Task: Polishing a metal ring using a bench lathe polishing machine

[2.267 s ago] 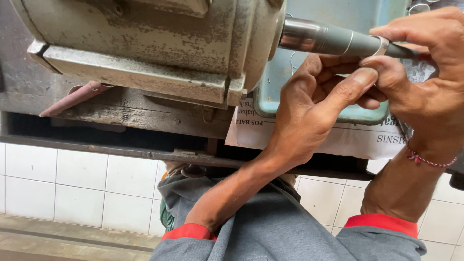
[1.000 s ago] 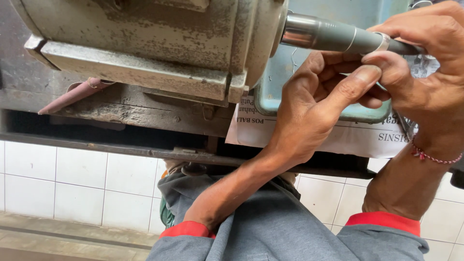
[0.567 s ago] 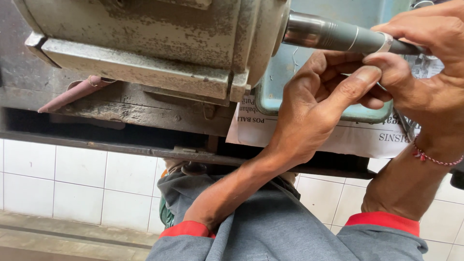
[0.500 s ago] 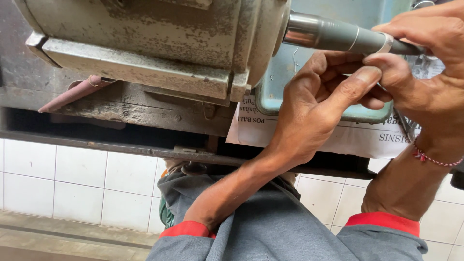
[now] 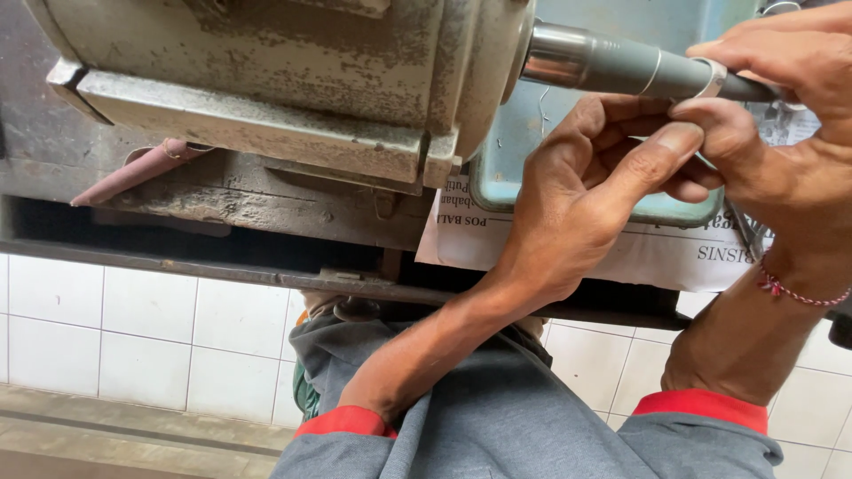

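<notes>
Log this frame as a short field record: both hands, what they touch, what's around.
left hand: under the metal shaft, thumb pressed up near the ring
right hand: over the shaft's far end, fingers closed around the ring
shaft: sticks out of the grey motor housing
ring: silver band seated on the shaft
below: teal tray on a newspaper sheet
background: white tiled wall

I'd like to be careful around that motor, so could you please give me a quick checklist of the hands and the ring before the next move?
1. Ring seated on the tapered spindle: ok.
2. Left hand thumb bracing beside the ring: ok.
3. Right hand fingers over the ring: ok.
4. Spindle stopped: cannot tell.
5. Wrist thread clear of the spindle: ok.
6. Motor housing firmly mounted: cannot tell.
</notes>
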